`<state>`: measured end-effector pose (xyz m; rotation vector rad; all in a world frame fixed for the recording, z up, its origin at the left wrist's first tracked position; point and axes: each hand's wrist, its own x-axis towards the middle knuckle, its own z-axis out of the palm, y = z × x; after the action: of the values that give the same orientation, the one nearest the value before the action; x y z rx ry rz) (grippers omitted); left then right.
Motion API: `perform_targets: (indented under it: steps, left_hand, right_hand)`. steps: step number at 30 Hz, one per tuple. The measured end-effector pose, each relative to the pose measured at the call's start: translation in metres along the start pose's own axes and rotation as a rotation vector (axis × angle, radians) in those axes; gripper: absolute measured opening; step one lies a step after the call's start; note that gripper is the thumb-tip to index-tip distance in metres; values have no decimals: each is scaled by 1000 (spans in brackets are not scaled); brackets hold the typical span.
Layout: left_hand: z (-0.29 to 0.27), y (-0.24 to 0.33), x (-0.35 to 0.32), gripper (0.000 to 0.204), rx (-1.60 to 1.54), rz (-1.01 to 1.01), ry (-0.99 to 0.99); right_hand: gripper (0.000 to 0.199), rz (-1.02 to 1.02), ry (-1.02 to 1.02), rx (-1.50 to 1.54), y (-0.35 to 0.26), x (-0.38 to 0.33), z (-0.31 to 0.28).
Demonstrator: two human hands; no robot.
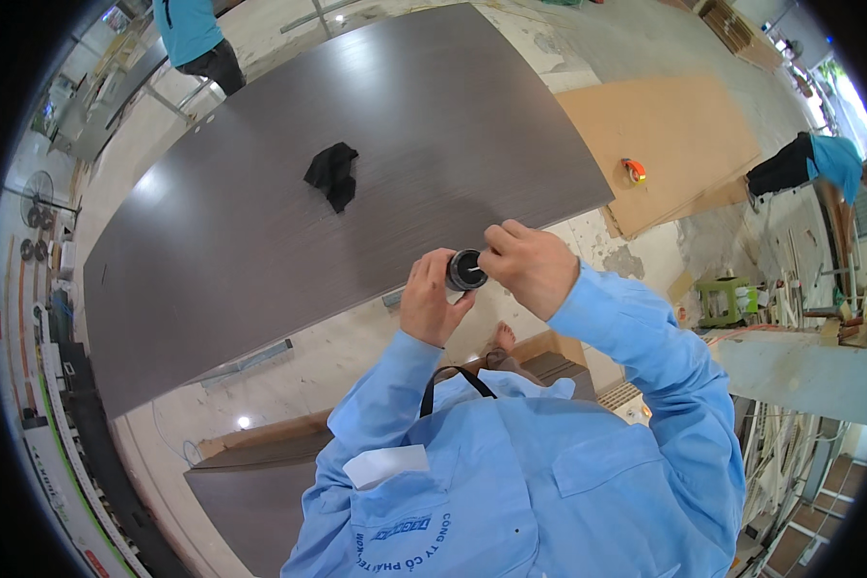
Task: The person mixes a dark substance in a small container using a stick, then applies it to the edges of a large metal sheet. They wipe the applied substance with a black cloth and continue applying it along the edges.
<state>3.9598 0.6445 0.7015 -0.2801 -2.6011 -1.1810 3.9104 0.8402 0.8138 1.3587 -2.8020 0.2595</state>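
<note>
My left hand (428,301) is wrapped round a small round jar (455,274) with dark contents, held up near the front edge of a large dark grey-brown panel (260,222). Fingers pinched together, my right hand (528,268) grips a thin pale stick (473,268) whose end reaches into the jar's mouth. The stick's far end is hidden by my fingers. A crumpled black cloth (334,176) lies on the panel, beyond both hands.
Brown cardboard sheets (674,135) lie right of the panel, with an orange tape roll (633,171) on them. More dark panels (250,491) are stacked by my legs. A green stool (720,301) stands at right. One person (188,34) is at upper left, another (828,164) at far right.
</note>
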Motion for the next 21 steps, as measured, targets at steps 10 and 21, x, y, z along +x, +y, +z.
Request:
perform_targets:
  steps: [10,21]
  left_hand:
    - [-31,-28,-30,58,-145,-38,41]
    - [-21,-23,-26,55,-258,-84,39]
  right_hand:
    - [14,50,-95,-84,-46,37,-1]
    - [5,190,51,42,-41,6,-11]
